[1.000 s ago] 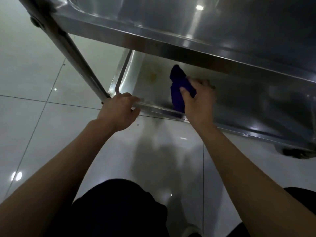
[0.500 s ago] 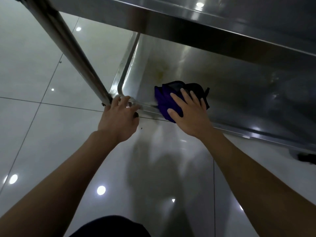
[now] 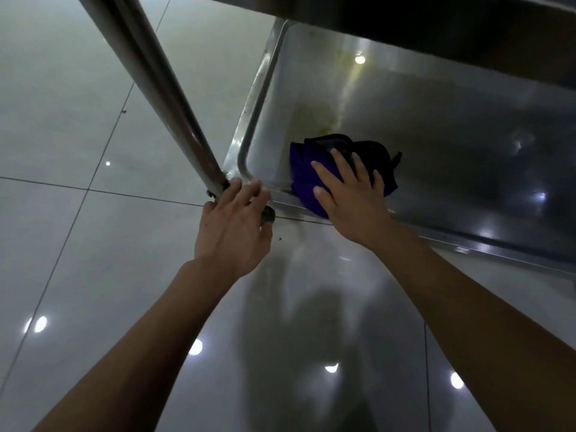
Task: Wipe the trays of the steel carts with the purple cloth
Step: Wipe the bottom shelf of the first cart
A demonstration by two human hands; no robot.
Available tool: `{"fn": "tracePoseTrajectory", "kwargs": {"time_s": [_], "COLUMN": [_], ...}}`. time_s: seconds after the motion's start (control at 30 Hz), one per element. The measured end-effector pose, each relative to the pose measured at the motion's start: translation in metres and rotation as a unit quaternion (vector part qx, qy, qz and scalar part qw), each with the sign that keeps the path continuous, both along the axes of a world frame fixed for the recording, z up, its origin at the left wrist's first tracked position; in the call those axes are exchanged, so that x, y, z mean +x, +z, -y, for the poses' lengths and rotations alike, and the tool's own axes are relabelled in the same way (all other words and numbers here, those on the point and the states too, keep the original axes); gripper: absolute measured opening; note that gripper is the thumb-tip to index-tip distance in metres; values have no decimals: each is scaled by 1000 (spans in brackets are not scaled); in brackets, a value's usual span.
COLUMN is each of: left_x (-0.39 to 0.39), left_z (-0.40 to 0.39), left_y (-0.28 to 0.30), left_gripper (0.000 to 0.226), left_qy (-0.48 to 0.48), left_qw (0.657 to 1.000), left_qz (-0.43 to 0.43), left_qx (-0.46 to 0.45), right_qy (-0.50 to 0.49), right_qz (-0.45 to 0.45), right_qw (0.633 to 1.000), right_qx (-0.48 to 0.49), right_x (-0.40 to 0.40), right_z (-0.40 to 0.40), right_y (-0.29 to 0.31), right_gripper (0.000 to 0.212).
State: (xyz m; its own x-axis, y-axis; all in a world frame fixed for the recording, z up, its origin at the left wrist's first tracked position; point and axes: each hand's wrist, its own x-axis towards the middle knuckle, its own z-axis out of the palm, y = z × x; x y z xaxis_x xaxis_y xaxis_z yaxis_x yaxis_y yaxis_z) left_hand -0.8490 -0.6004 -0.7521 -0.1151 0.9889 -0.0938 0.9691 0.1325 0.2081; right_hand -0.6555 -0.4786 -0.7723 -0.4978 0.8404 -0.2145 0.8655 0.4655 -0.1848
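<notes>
Since a second ago, the purple cloth (image 3: 304, 173) is lying spread under a flat palm rather than bunched in a fist, and it is sitting nearer the tray's front-left corner.

It is resting on the floor of the lower tray (image 3: 436, 145), with its near edge draping over the front rim at about six o'clock. Its long axis is running roughly from eight o'clock to two o'clock, the darker folded end pointing toward two o'clock, deeper into the tray.

Covering it is the right hand (image 3: 352, 194), fingers straight and slightly fanned, palm pressing down and gripping nothing. That flat hold is probably serving to put as much fabric as possible against the steel while it is sliding.

At about twelve o'clock from the cloth, a yellowish stain (image 3: 321, 116) is showing on the tray floor, apparently not yet wiped.

At nine o'clock from the cloth, the left hand (image 3: 232, 226) is resting on the tray's corner beside the foot of the cart leg (image 3: 162, 98), fingers curling over the rim, probably steadying the cart against the push of wiping.

Overhead, the upper tray (image 3: 436, 32) is shading the work. Around the cart, the glossy tiled floor (image 3: 78, 260) is reflecting ceiling lights.
</notes>
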Motion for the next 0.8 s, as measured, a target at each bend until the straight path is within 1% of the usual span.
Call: {"fn": "tracePoseTrajectory", "kwargs": {"time_s": [0.13, 0.23, 0.33, 0.5, 0.6, 0.67, 0.8], "left_x": [-3, 0, 1, -1, -1, 0, 12], "left_z": [8, 7, 5, 6, 5, 4, -8], "left_y": [-2, -2, -1, 5, 8, 9, 18], "left_gripper": [60, 57, 57, 69, 70, 66, 46], "left_qy": [7, 6, 4, 1, -4, -7, 3], "left_qw": [1000, 1000, 1000, 999, 998, 998, 999], "left_qz": [12, 6, 10, 2, -6, -20, -47], "left_qx": [-3, 4, -11, -44, -54, -55, -24], "right_qy": [19, 47, 63, 65, 55, 38, 0], "right_qz": [-30, -30, -36, -38, -49, -57, -72], "right_qw": [999, 998, 996, 996, 997, 997, 997], "right_qx": [-7, -33, -50, -39, -28, -24, -15], "right_x": [-43, -78, -97, -89, -78, -64, -22], "right_z": [-6, -18, -27, -24, -23, -23, -24], "right_y": [2, 4, 7, 10, 7, 6, 3], "right_gripper": [51, 51, 50, 49, 49, 48, 48]}}
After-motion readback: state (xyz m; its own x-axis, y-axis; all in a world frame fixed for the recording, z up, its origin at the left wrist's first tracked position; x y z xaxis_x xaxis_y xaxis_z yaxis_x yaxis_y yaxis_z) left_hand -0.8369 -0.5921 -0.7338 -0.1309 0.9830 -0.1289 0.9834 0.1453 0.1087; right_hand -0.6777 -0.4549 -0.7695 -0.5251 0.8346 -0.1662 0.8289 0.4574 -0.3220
